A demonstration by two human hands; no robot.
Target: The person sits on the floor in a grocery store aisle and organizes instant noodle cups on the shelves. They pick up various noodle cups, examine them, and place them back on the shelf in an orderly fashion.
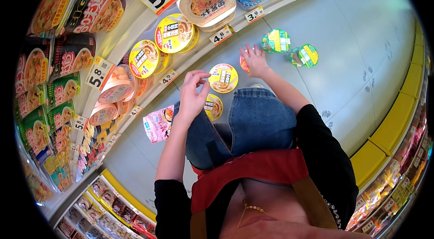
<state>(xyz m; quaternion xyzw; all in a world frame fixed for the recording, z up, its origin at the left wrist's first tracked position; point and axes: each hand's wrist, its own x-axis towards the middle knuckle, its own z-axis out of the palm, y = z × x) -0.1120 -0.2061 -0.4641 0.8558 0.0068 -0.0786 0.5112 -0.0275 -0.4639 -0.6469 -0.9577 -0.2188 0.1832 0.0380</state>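
My right hand [256, 62] is over a red-lidded instant food cup [244, 61] on the floor, its fingers spread around the cup and covering much of it. My left hand [196, 91] is beside a yellow-lidded cup [223, 78], fingers bent and apart with nothing between them. Whether a fingertip touches that lid I cannot tell. Another yellow-lidded cup [214, 107] sits closer to me, partly hidden by my knee. Two green instant food cups [276, 40] stand beyond my right hand. A pink noodle packet [158, 123] lies left of my left forearm, partly covered.
A shelf edge with price tags [221, 35] runs along my left. Yellow-lidded cups [174, 33], bowls [207, 0] and large noodle cups [95, 7] fill the shelves. Grey tiled floor [339, 52] stretches right towards a yellow shelf base [390, 123]. Packaged goods [112, 201] line a lower-left shelf.
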